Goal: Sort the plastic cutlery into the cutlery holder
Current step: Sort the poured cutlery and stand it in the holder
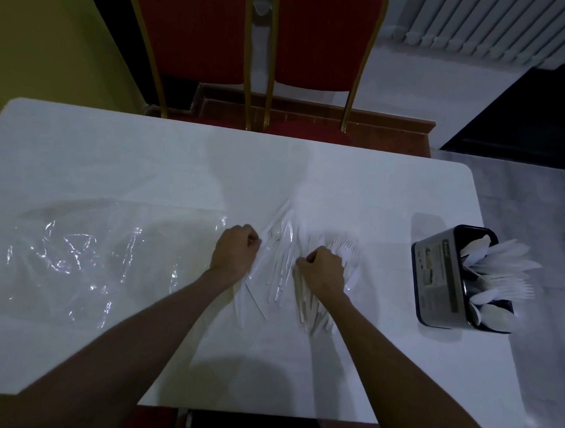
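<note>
Right now your view is filled mostly by the white table (115, 161), which runs from the left edge of the frame across to the rounded corner at far right. Beyond its far edge stand two red chairs (318, 37) with gold-coloured frames, and a white radiator (496, 25) sits against the wall at upper right.

On the left part of the table lies a crumpled clear plastic bag (78, 253), flat and well apart from the holder. Near the right edge stands the cutlery holder (440, 279), a dark box already loaded: white knives, forks and spoons stick out of its compartments towards the right, though which compartment holds which type is hard to read.

Between bag and holder, in the middle of the table, lies the loose pile of plastic cutlery (282, 256), white pieces fanned out with fork tines showing at its right side.

Your left hand (234, 253) rests on the pile's left edge, fingers curled closed on what looks like a single white piece. Your right hand (324, 274) is curled over the right part of the pile, fingers pinched together; whether they actually grip a piece you cannot tell from this view.
</note>
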Motion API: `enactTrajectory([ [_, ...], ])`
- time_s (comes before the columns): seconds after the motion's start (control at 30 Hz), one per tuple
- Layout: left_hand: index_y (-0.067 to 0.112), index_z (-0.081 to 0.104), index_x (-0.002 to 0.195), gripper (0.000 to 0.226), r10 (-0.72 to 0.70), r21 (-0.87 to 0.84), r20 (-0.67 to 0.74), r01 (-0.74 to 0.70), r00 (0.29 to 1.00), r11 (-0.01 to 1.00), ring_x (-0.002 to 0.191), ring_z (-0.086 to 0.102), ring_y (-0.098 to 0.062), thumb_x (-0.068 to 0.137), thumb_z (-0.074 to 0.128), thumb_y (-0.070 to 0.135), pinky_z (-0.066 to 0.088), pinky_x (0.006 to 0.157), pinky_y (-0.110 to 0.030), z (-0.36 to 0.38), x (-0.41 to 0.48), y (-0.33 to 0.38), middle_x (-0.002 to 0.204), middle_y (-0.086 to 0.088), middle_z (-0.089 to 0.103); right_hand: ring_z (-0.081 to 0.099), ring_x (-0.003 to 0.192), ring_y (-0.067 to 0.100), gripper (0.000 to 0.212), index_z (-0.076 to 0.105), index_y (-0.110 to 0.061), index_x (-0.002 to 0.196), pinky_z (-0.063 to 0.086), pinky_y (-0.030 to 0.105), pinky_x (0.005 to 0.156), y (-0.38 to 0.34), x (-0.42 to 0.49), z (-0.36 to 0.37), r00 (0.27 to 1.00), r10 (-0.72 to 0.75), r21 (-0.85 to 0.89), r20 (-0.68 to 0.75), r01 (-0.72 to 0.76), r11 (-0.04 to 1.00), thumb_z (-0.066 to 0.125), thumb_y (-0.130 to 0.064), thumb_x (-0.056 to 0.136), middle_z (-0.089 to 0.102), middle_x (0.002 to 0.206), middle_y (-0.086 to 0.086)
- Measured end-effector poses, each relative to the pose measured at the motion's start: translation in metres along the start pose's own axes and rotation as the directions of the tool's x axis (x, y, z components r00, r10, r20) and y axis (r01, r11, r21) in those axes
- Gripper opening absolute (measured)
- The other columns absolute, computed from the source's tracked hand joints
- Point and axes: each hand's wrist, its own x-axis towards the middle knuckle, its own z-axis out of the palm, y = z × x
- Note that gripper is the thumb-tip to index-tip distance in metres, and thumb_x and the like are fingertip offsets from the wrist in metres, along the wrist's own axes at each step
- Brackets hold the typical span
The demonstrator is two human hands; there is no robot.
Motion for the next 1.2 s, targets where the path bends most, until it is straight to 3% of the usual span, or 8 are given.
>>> enactTrajectory([
  [0.13,0.010,0.066,0.081,0.027,-0.047,-0.035,0.083,0.050,0.995,0.998,0.069,0.057,-0.014,0.083,0.067,0.036,0.042,0.065,-0.024,0.012,0.000,0.015,0.074,0.000,0.063,0.067,0.074,0.024,0.019,0.051,-0.008,0.093,0.056,0.034,0.069,-0.009,0.003,-0.004,0.992,0.098,0.233,-0.080,-0.077,0.969,0.065,-0.019,0.085,0.067,0.084,0.011],
  [0.23,0.012,0.066,0.076,0.036,-0.131,0.039,0.196,0.126,0.972,0.991,0.066,0.057,-0.013,0.073,0.075,0.046,0.044,0.064,-0.025,0.023,-0.003,0.020,0.071,0.000,0.065,0.070,0.078,0.028,0.018,0.060,-0.006,0.096,0.059,0.041,0.080,-0.011,0.007,-0.003,0.986,0.127,0.280,-0.106,-0.093,0.956,0.066,-0.019,0.085,0.070,0.084,0.011],
  [0.43,0.003,0.072,0.071,0.019,-0.228,0.037,0.220,0.226,0.948,0.973,0.072,0.063,-0.024,0.072,0.071,0.022,0.044,0.063,-0.026,0.014,-0.005,0.008,0.075,-0.014,0.072,0.064,0.055,0.019,0.011,0.064,-0.002,0.077,0.060,0.034,0.073,-0.005,0.002,-0.008,0.994,0.108,0.263,-0.018,-0.100,0.960,0.069,-0.010,0.083,0.064,0.061,0.007],
  [0.57,0.009,0.069,0.071,0.011,-0.215,-0.043,0.194,0.227,0.957,0.973,0.072,0.061,-0.019,0.074,0.069,0.019,0.041,0.065,-0.022,0.001,-0.004,-0.004,0.068,-0.003,0.067,0.068,0.060,0.023,0.011,0.063,-0.004,0.078,0.060,0.038,0.074,-0.007,0.002,-0.008,0.989,0.131,0.284,-0.064,-0.108,0.953,0.070,-0.012,0.081,0.066,0.064,0.009],
  [0.67,0.017,0.060,0.067,0.011,-0.195,-0.101,0.151,0.212,0.969,0.972,0.066,0.060,-0.018,0.076,0.067,0.019,0.037,0.060,-0.020,-0.008,-0.003,-0.008,0.059,0.005,0.060,0.067,0.056,0.023,0.027,0.058,-0.010,0.056,0.060,0.034,0.071,-0.013,-0.002,-0.002,0.996,0.083,0.251,-0.007,-0.079,0.965,0.074,-0.012,0.078,0.069,0.064,0.016],
  [0.83,0.017,0.068,0.091,0.013,-0.240,-0.189,0.031,0.242,0.970,0.952,0.072,0.058,-0.013,0.080,0.063,0.014,0.039,0.063,-0.019,-0.017,0.005,-0.010,0.075,0.002,0.066,0.053,0.030,0.000,0.033,0.065,0.011,0.074,0.043,0.010,0.037,-0.017,-0.005,0.016,0.992,0.106,0.266,0.061,-0.119,0.957,0.082,-0.017,0.074,0.068,0.067,0.019],
  [1.03,0.011,0.071,0.092,0.014,-0.248,-0.161,0.032,0.249,0.968,0.955,0.091,0.065,-0.024,0.079,0.066,0.015,0.041,0.076,-0.022,-0.019,0.023,-0.010,0.091,-0.008,0.072,0.049,0.033,0.004,0.035,0.054,-0.007,0.048,0.048,0.017,0.048,-0.015,0.005,0.006,0.995,0.091,0.155,0.045,-0.097,0.983,0.071,-0.010,0.079,0.055,0.045,0.000],
  [1.2,0.008,0.073,0.082,0.015,-0.227,-0.175,0.122,0.246,0.966,0.953,0.080,0.066,-0.022,0.078,0.070,0.021,0.041,0.067,-0.021,-0.013,0.020,-0.002,0.077,-0.007,0.070,0.067,0.062,0.028,0.025,0.051,-0.008,0.062,0.055,0.031,0.062,-0.014,0.010,-0.015,0.995,0.084,0.201,-0.054,-0.072,0.977,0.069,-0.014,0.078,0.070,0.070,0.020],
])
